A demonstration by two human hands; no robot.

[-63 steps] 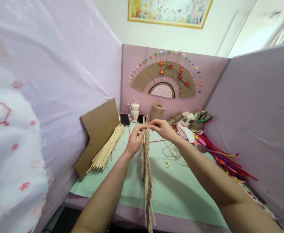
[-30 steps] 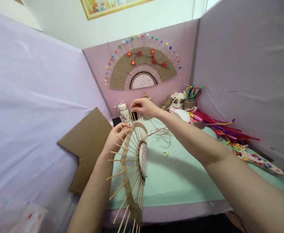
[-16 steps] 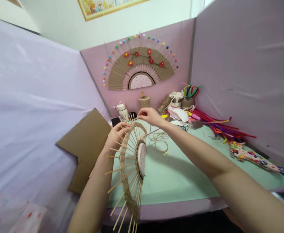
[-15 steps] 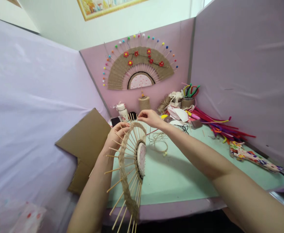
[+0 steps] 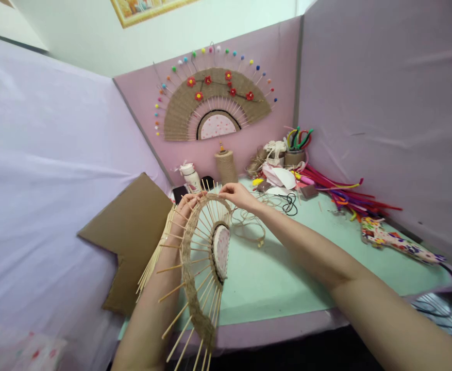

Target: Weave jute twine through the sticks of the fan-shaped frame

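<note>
A half-made fan [image 5: 189, 257] of thin wooden sticks stands tilted on edge above the table, a band of jute twine woven through the sticks. Its half-round hub [image 5: 221, 252] is covered in pale dotted fabric with a dark rim. My left hand [image 5: 187, 206] grips the fan's far end from behind, fingers partly hidden by the sticks. At the far end of the band my right hand [image 5: 239, 196] pinches, thumb and finger together, by the stick tips. The strand between them is too fine to see clearly. Loose jute twine [image 5: 249, 232] lies in loops below that hand.
A finished fan [image 5: 218, 85] hangs on the pink panel. Behind my hands stand a twine spool [image 5: 226, 166] and white bottle [image 5: 190, 178]. Pipe cleaners [image 5: 349, 196] and a patterned glue gun [image 5: 399, 242] lie right. Cardboard [image 5: 133, 232] and a bundle of sticks [image 5: 158, 252] are left.
My right hand has come down slightly, closer to the band's far end. The fan has shifted a little left in view, and the bundle of sticks beside my left arm shows more.
</note>
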